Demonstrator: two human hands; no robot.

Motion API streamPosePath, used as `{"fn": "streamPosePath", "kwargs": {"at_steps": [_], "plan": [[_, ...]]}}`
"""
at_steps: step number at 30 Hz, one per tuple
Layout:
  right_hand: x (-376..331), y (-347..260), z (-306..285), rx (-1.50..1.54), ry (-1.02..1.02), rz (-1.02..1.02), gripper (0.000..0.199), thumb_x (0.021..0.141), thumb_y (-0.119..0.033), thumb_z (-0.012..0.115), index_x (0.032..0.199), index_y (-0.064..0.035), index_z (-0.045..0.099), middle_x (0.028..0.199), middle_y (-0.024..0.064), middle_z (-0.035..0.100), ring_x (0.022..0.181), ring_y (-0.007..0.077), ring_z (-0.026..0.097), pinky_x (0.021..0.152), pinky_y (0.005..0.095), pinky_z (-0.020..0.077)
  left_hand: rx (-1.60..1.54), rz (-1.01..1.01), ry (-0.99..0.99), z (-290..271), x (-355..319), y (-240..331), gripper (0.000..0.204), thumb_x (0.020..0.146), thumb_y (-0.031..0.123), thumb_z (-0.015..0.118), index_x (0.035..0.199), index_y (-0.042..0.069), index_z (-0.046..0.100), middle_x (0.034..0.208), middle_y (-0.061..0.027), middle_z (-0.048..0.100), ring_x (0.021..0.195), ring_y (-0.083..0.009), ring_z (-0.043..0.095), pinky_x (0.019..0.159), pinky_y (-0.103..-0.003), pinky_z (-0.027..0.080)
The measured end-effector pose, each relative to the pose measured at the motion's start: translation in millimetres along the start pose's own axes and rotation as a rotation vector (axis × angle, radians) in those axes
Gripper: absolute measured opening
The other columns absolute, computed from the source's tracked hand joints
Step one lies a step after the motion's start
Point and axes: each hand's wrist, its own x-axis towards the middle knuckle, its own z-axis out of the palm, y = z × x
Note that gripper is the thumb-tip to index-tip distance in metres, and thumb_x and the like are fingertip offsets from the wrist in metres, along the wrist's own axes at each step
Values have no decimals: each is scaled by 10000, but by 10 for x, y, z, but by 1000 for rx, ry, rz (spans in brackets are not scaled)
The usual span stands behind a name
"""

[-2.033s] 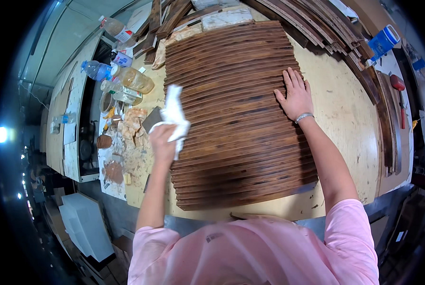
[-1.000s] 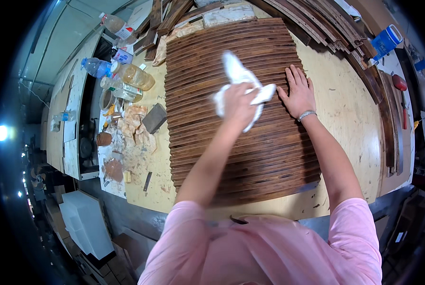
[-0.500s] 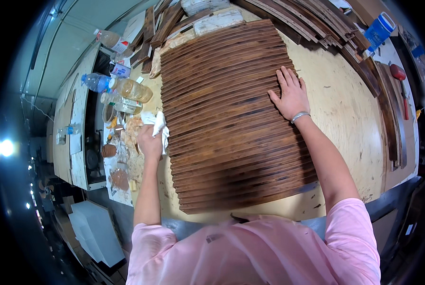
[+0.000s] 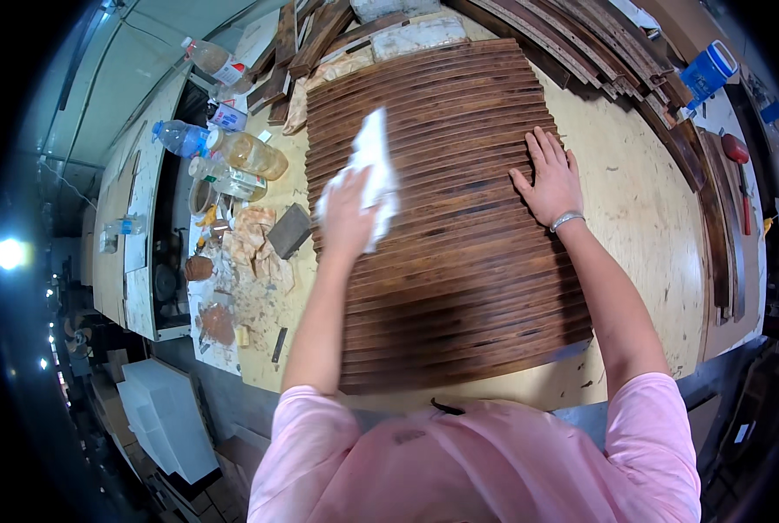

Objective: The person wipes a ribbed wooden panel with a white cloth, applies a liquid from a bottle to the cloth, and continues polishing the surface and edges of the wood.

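1. Our left hand [image 4: 348, 218], blurred, has its fingers grasping a crumpled white cloth [image 4: 375, 161] at the left part of a dark-brown, ridged wooden panel [image 4: 450, 235].
2. Our right hand [image 4: 552, 187] rests on the panel's right edge, fingers spread and released.
3. The panel lies on our pale wooden bench [image 4: 638, 227], just beside a dark-grey rectangular block [image 4: 290, 231].

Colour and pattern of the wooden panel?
Dark brown, wooden panel ridged in crosswise strips; head view.

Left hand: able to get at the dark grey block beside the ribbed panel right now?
Likely yes: the dark grey block lies just left of the left hand, uncovered, with nothing visible standing between. The white cloth in or under that hand may hamper a grip.
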Motion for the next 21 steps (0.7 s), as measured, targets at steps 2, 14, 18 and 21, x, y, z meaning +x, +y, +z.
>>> {"fn": "streamPosePath", "kwargs": {"at_steps": [2, 14, 18, 21], "plan": [[3, -21, 8, 14, 1, -7, 718, 945, -507, 502, 1527, -123, 333, 1618, 50, 263, 1485, 225, 240, 1209, 462, 191, 39, -124, 175, -199, -276, -611, 554, 881, 248, 699, 1406, 174, 539, 1339, -157, 606, 1252, -300, 564, 1064, -401, 425], [21, -30, 23, -33, -26, 13, 737, 949, -527, 490, 1544, -136, 302, 1629, 17, 237, 1490, 203, 223, 1221, 451, 176, -57, 418, -15, -106, -829, 1070, 574, 778, 164, 728, 1337, 153, 597, 1376, -119, 571, 1308, -337, 486, 1105, -463, 375], [-11, -10, 30, -31, -15, 4, 738, 949, -534, 489, 1542, -134, 308, 1629, 23, 239, 1492, 205, 218, 1219, 451, 179, -85, 133, 177, -271, -1262, -113, 449, 805, 114, 728, 1250, 131, 677, 1298, -117, 648, 1218, -306, 597, 1064, -422, 435], [19, -32, 63, -11, -18, -9, 741, 948, -543, 490, 1538, -129, 318, 1628, 35, 243, 1492, 219, 223, 1214, 466, 179, -220, -356, 221, -641, -1631, -651, 415, 835, 4, 665, 1248, 42, 657, 1210, -157, 685, 1100, -281, 667, 940, -357, 510]]}}
